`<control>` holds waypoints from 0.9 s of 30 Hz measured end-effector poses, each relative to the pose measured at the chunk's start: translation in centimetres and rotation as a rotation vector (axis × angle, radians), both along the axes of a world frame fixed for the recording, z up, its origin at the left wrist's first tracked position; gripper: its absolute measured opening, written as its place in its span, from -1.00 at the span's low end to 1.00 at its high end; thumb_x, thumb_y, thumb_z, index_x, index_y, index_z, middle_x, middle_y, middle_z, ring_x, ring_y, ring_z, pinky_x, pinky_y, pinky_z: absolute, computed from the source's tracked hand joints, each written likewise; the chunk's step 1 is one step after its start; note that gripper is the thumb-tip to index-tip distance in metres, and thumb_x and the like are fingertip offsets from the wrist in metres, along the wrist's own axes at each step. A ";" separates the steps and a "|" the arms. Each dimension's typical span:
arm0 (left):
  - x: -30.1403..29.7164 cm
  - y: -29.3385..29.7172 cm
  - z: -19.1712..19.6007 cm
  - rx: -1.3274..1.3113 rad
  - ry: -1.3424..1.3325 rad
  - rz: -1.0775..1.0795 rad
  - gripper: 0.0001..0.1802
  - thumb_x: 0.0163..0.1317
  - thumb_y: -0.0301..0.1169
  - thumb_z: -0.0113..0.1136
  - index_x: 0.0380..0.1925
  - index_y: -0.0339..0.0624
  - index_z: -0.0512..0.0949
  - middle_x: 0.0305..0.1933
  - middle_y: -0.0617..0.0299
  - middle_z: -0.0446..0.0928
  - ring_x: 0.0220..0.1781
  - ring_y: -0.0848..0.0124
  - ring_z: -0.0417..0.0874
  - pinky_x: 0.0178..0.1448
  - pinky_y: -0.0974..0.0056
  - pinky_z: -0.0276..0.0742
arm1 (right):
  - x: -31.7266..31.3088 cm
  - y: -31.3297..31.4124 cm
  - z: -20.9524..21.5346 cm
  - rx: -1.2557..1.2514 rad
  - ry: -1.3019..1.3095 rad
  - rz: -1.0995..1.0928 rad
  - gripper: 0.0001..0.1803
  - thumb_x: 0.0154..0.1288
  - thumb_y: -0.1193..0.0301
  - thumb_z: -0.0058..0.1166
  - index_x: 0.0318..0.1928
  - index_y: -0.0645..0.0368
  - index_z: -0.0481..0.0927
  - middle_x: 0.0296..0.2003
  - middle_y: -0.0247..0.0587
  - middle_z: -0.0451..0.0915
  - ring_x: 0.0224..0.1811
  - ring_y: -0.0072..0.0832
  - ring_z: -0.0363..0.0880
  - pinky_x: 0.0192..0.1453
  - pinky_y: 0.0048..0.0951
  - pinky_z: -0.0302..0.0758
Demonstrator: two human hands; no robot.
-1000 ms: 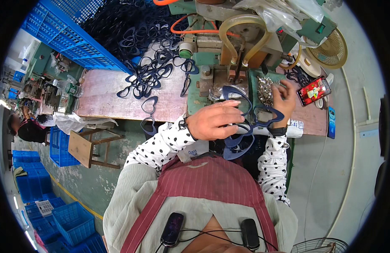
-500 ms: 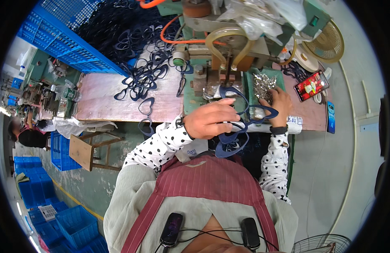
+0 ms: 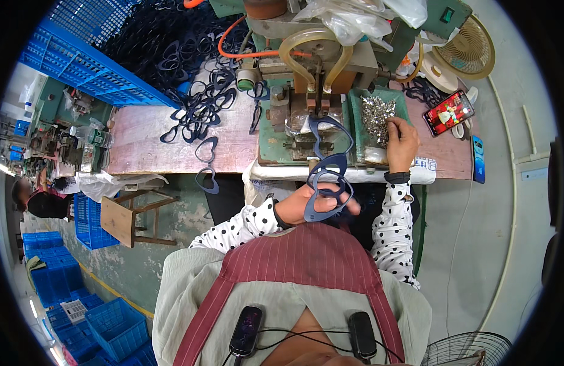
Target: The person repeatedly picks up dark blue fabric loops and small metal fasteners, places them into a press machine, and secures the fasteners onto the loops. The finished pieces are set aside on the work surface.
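Note:
My left hand (image 3: 297, 204) is below the press's front edge, its fingers partly hidden behind dark blue eyeglass frames (image 3: 321, 215) that it holds. Linked or overlapping with these, another blue eyeglass frame (image 3: 351, 149) reaches up to the tip of the press (image 3: 318, 110). My right hand (image 3: 403, 145) is at the right side of a green tray (image 3: 357, 125) filled with small shiny metal pieces (image 3: 378, 119). Its thumb and fingertips are pinched together; whatever is between them is too small to make out.
A heap of blue eyeglass frames (image 3: 199, 110) spreads over the pinkish table (image 3: 135, 146) beside a blue crate (image 3: 105, 73). One pair (image 3: 207, 165) hangs over the table edge. A phone (image 3: 448, 113) and a fan (image 3: 468, 49) stand right; a wooden stool (image 3: 120, 222) is left.
My left hand has drawn down and toward me, below the frames. My right hand's fingers have come out of the metal pieces to the tray's right edge, pinched.

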State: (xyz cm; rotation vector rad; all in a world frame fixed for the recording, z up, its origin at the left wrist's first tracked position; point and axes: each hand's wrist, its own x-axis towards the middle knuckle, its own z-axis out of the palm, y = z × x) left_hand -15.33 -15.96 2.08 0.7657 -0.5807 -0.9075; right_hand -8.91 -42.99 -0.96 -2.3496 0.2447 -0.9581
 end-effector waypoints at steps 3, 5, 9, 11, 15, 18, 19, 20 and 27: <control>-0.2 1.4 0.2 -0.112 0.314 -0.036 -0.64 0.32 -0.28 0.14 -0.04 -0.36 0.47 -0.14 0.02 0.58 -0.01 0.23 0.59 0.17 0.20 0.43 | 0.1 -0.2 -0.5 0.122 -0.021 0.015 -0.89 0.17 0.39 0.26 -0.27 0.05 0.71 -0.36 -0.19 0.66 -0.27 -0.28 0.57 -0.11 -0.28 0.45; 0.8 3.1 0.4 -0.084 0.321 0.032 -0.52 0.25 -0.18 0.15 -0.05 -0.43 0.49 -0.26 0.13 0.55 -0.21 0.37 0.52 -0.03 0.28 0.40 | 0.4 -0.1 -0.7 0.390 -0.010 0.016 -0.89 0.17 0.41 0.26 -0.27 0.08 0.71 -0.36 -0.17 0.66 -0.30 -0.29 0.59 -0.15 -0.30 0.48; 4.3 5.0 2.2 0.139 0.002 -0.007 0.02 0.40 0.32 -0.62 0.14 -0.48 0.46 -0.17 0.09 0.59 -0.32 0.44 0.41 0.05 0.33 0.33 | 0.4 0.3 -0.4 0.301 -0.025 -0.018 -0.87 0.14 0.41 0.29 -0.27 0.09 0.73 -0.38 -0.17 0.67 -0.30 -0.33 0.62 -0.16 -0.34 0.51; 4.5 4.4 4.8 0.289 -0.189 0.036 -0.08 0.48 0.21 -0.60 0.06 -0.45 0.54 -0.22 0.14 0.62 -0.37 0.46 0.38 -0.12 0.40 0.36 | 0.4 0.5 0.2 0.183 -0.040 -0.044 -0.87 0.12 0.41 0.30 -0.27 0.09 0.74 -0.38 -0.17 0.67 -0.29 -0.34 0.62 -0.13 -0.36 0.51; 5.8 3.7 5.9 0.392 -0.473 0.029 -0.10 0.49 0.20 -0.54 -0.08 -0.38 0.64 -0.26 0.23 0.66 -0.46 0.50 0.35 -0.32 0.44 0.32 | 0.6 1.3 1.4 0.201 0.017 -0.001 -0.84 0.11 0.43 0.29 -0.25 0.10 0.75 -0.36 -0.17 0.68 -0.29 -0.37 0.61 -0.11 -0.40 0.50; 6.2 3.6 4.3 0.325 -0.314 -0.026 -0.19 0.50 0.16 -0.39 -0.10 -0.41 0.63 -0.26 0.14 0.66 -0.45 0.53 0.36 -0.32 0.43 0.33 | 0.7 3.4 3.5 0.412 0.029 0.186 -0.83 0.12 0.48 0.27 -0.23 0.14 0.74 -0.36 -0.20 0.68 -0.29 -0.45 0.60 -0.12 -0.47 0.49; 6.4 3.6 3.2 0.266 -0.196 -0.049 -0.22 0.50 0.14 -0.34 -0.10 -0.43 0.61 -0.26 0.10 0.66 -0.44 0.54 0.37 -0.32 0.43 0.33 | 0.5 4.8 4.9 0.535 0.047 0.271 -0.83 0.12 0.50 0.26 -0.22 0.17 0.74 -0.36 -0.21 0.67 -0.28 -0.48 0.59 -0.12 -0.50 0.48; 6.6 3.5 2.3 0.204 -0.079 -0.075 -0.24 0.50 0.12 -0.30 -0.10 -0.45 0.60 -0.25 0.06 0.66 -0.44 0.54 0.38 -0.32 0.43 0.34 | 0.0 6.0 6.4 0.656 0.064 0.351 -0.82 0.12 0.52 0.25 -0.22 0.19 0.73 -0.36 -0.23 0.67 -0.28 -0.51 0.58 -0.12 -0.52 0.47; 7.3 3.4 1.0 0.119 0.108 -0.122 -0.53 0.40 -0.20 0.08 -0.13 -0.55 0.57 -0.24 -0.16 0.66 -0.36 0.35 0.65 -0.32 0.40 0.49 | -1.6 11.0 11.5 0.614 0.189 0.639 -0.75 0.11 0.58 0.27 -0.16 0.27 0.61 -0.33 -0.37 0.66 -0.38 -0.74 0.45 -0.29 -0.67 0.33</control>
